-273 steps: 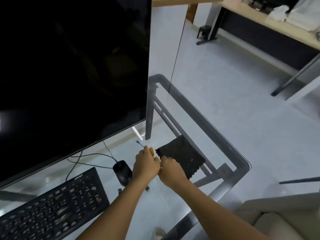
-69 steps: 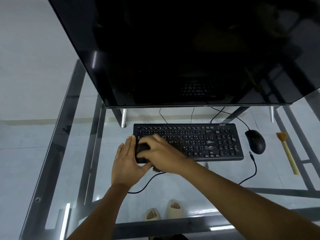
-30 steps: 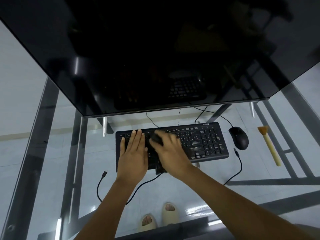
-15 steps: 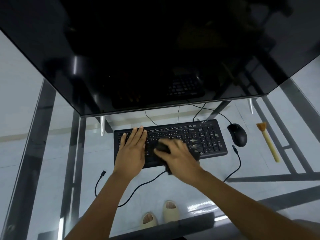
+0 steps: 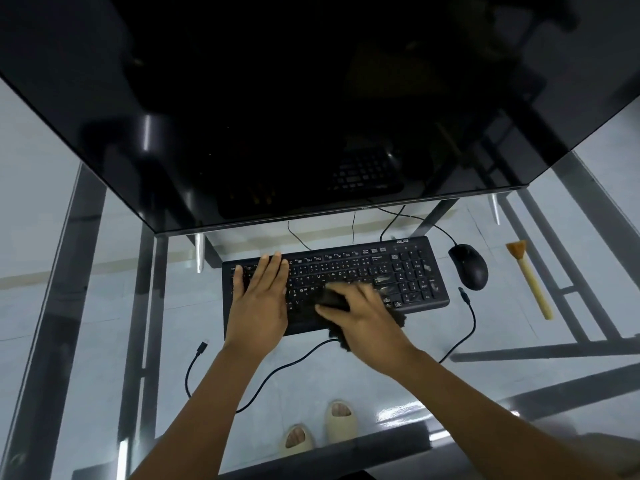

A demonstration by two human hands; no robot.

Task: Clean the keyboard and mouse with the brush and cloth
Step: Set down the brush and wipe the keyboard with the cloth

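Surface: a glass desk [image 5: 104, 306] on a dark metal frame, the pale floor showing through it; a large dark monitor [image 5: 311, 98] fills the far half of the view.
Left hand [image 5: 258, 299]: open and flat, palm down on the left end of the keyboard [image 5: 408, 271], gripping nothing; it looks to be steadying the board.
Keyboard: black, lying across the middle of the desk just near of the monitor's lower edge, its cable trailing toward the near side.
Right hand [image 5: 360, 313]: closed over the dark cloth [image 5: 330, 299], pressing it onto the keys around the board's middle; part of the cloth hangs past the near edge.
Mouse [image 5: 468, 266]: just beside the keyboard's right end, untouched.
Brush [image 5: 530, 277]: farther right, lying on the glass well apart from both hands.
Progress: cloth wiping is at mid-board; the right key block is probably still to wipe, and so is the mouse. Whether brushing is done cannot be told.
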